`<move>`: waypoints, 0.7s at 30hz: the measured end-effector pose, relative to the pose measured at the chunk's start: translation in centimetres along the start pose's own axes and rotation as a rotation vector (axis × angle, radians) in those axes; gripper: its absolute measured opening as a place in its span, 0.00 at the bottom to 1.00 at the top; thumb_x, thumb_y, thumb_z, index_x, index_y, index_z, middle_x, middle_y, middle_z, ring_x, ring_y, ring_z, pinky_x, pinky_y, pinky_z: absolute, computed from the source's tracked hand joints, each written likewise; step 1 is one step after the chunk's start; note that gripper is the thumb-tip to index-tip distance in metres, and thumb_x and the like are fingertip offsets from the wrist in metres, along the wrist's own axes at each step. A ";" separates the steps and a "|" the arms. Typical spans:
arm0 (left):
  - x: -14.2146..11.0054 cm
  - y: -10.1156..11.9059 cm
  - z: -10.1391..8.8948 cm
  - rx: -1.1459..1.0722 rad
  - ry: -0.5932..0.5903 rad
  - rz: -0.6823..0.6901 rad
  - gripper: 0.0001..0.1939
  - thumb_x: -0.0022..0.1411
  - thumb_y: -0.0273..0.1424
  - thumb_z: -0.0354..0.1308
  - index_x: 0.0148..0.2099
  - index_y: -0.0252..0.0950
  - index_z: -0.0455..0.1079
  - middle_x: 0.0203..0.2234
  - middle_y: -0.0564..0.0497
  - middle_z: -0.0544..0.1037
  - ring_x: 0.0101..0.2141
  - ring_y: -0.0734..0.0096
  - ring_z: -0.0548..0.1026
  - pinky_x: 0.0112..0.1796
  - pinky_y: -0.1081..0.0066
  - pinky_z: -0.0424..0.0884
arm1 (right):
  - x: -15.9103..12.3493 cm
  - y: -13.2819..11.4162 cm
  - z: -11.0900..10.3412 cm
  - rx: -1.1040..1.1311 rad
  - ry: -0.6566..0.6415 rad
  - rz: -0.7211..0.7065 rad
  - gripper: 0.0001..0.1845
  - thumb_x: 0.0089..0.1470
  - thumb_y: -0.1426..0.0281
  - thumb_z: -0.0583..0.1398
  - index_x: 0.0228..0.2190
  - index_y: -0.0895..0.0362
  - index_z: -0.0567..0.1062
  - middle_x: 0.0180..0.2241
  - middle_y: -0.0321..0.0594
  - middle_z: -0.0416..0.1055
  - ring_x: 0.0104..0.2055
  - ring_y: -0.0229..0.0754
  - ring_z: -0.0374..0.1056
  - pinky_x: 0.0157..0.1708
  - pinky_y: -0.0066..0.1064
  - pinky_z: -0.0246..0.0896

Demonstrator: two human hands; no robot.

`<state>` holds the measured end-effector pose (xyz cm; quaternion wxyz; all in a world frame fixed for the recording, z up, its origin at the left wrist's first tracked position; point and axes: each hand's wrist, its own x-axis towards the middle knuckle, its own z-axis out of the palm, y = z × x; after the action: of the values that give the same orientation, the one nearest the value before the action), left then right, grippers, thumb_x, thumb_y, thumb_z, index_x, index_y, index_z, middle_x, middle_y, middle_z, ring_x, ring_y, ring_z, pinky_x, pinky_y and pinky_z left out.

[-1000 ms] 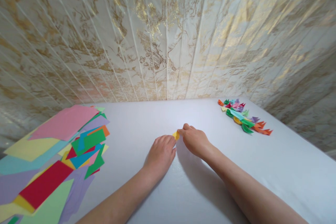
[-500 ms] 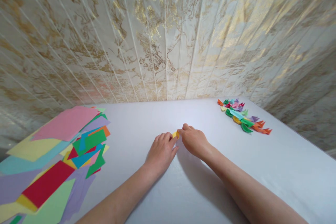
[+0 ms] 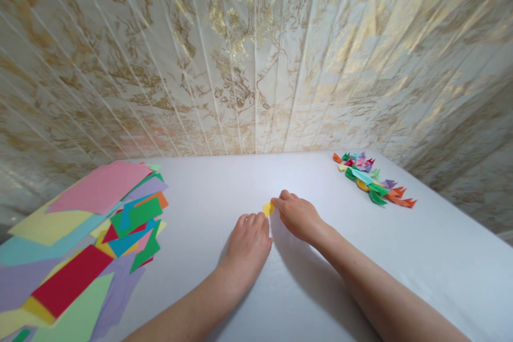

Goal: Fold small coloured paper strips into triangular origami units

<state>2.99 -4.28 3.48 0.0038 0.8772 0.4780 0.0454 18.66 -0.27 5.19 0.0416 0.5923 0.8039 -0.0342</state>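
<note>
- One yellow paper [image 3: 268, 208], at the middle of the table [image 3: 224, 176].
- Best to hold it flat with one fingertip and press softly, so as not to bend it wrong.
- Two hands, near the table's middle: right hand [image 3: 298, 216] with pointing finger on the paper; left hand [image 3: 248, 240] palm down, fingers close together. Can't tell about pinching.
- Little folded papers [image 3: 377, 191], at the table's far right: over ten, too bunched to count.
- Flat papers [image 3: 72, 280], at the table's left: too heaped to count.

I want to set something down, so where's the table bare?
The table is bare between the loose paper and left hand, beyond the right hand toward the curtain, and between the right hand and folded shapes. Crowded: left side, far right.
</note>
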 end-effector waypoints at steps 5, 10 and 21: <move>-0.1 -0.6 0.1 -0.033 0.044 -0.029 0.13 0.63 0.30 0.56 0.50 0.35 0.67 0.43 0.44 0.75 0.46 0.56 0.71 0.51 0.55 0.63 | 0.1 0.1 0.3 0.048 0.044 0.013 0.20 0.64 0.73 0.47 0.53 0.52 0.69 0.47 0.47 0.67 0.45 0.46 0.68 0.38 0.33 0.61; 0.6 -3.0 0.3 -0.093 0.108 -0.031 0.14 0.63 0.27 0.54 0.51 0.38 0.67 0.46 0.46 0.75 0.50 0.59 0.70 0.56 0.54 0.59 | 0.4 -0.3 1.1 0.049 0.117 -0.058 0.21 0.63 0.76 0.48 0.53 0.53 0.69 0.56 0.46 0.64 0.53 0.47 0.63 0.46 0.36 0.59; 0.9 -2.9 1.7 -0.081 0.219 -0.165 0.22 0.64 0.26 0.52 0.60 0.36 0.61 0.58 0.43 0.69 0.58 0.58 0.65 0.60 0.53 0.56 | 0.2 -1.0 1.5 0.074 0.101 -0.153 0.19 0.62 0.74 0.51 0.54 0.58 0.68 0.54 0.49 0.67 0.54 0.48 0.63 0.52 0.39 0.55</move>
<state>1.22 -1.91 1.71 -0.0094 0.8239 0.5437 0.1597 17.66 -0.52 3.65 -0.0238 0.5314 0.8460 -0.0370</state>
